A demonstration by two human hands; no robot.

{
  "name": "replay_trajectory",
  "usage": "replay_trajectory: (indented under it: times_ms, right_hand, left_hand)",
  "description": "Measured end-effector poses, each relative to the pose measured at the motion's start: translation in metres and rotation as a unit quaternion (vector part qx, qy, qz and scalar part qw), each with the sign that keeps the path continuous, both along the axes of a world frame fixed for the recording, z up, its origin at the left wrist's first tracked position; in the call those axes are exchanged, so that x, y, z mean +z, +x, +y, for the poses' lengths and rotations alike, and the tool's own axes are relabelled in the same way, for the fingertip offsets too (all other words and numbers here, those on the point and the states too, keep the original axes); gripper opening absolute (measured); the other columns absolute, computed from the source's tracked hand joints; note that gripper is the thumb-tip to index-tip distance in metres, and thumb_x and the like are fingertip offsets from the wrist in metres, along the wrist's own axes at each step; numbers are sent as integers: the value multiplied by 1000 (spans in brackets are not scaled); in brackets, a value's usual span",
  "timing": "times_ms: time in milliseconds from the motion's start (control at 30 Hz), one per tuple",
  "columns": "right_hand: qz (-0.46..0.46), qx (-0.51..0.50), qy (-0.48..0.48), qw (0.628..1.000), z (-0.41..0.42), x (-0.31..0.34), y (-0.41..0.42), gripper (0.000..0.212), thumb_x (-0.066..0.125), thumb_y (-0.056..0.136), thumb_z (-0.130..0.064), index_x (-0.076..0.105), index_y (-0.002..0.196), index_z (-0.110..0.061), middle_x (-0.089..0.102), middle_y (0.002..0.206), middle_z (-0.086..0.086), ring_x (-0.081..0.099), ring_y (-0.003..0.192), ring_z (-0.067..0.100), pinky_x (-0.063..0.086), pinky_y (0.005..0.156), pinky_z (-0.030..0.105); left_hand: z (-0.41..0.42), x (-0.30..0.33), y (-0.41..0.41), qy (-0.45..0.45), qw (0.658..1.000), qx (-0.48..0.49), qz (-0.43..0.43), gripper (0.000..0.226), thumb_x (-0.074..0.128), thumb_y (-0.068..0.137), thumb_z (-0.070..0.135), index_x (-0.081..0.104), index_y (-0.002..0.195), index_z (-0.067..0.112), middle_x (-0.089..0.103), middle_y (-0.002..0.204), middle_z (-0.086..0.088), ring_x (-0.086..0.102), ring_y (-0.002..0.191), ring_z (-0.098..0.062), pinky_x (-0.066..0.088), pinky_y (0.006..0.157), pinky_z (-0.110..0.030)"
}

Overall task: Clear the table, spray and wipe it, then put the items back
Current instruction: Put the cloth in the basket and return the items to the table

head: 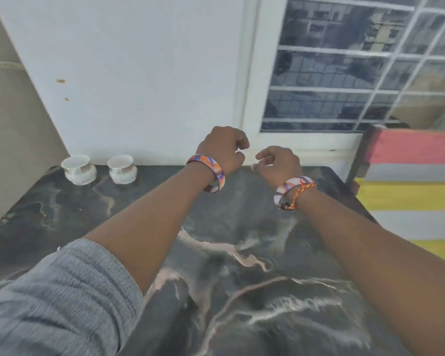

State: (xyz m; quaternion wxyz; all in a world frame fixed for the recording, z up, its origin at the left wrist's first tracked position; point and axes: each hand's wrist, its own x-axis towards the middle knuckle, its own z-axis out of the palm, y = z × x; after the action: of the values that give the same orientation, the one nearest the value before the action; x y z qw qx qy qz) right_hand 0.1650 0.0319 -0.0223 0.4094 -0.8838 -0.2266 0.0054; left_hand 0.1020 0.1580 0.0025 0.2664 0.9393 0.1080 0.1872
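Left hand (222, 147) and right hand (278, 163) hover loosely curled, holding nothing, above the dark veined marble table (229, 253). Two small white ceramic pots (99, 169) sit at its far-left edge by the wall; a hasty grab could likely knock or chip them.

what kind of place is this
Probably a room in a home, at a table set against the wall. A dark marble-patterned tabletop holds two small white pots, with a grilled window behind it.

Two cups (98, 169) on table (242, 253) — hands (222, 149) empty.
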Motion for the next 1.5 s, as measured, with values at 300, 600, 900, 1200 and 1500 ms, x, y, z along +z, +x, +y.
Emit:
replay_trajectory:
  times_ms: [300,600,900,1200,1500]
  right_hand:
    - [-12,-87,-37,995,-215,-8,19,17,65,78,-14,69,94,-15,60,82,1,54,82,15,42,78,23]
    - [48,-162,-9,986,-350,-36,39,12,68,76,-14,68,88,-16,64,79,9,65,89,29,53,86,43]
    - [129,-225,-61,964,-503,-71,121,23,70,78,-18,68,100,-13,71,95,16,68,76,24,56,66,24]
    - [293,-230,-137,918,-661,-146,190,31,67,83,-9,60,112,-1,63,91,18,60,72,25,49,47,23]
    - [310,-221,-239,893,-757,-229,212,61,63,84,-6,39,140,-10,51,133,25,48,123,38,40,101,41]
  left_hand:
    - [-209,-16,31,-3,997,-82,2,35,47,77,-2,72,99,8,72,106,-11,64,102,-26,50,93,-30]
    - [-342,-39,77,41,979,-191,60,32,52,74,-2,71,100,5,70,107,-13,65,101,-25,50,86,-26]
    - [-489,-67,165,63,937,-318,134,36,56,78,-1,66,112,5,66,119,-12,61,110,-26,47,84,-26]
    - [-623,-132,252,129,827,-442,322,21,58,67,24,42,79,18,36,89,-7,33,82,-15,22,51,-21]
    - [-695,-191,261,48,804,-390,446,91,69,80,33,14,148,7,24,154,-13,31,139,-26,30,108,-30]
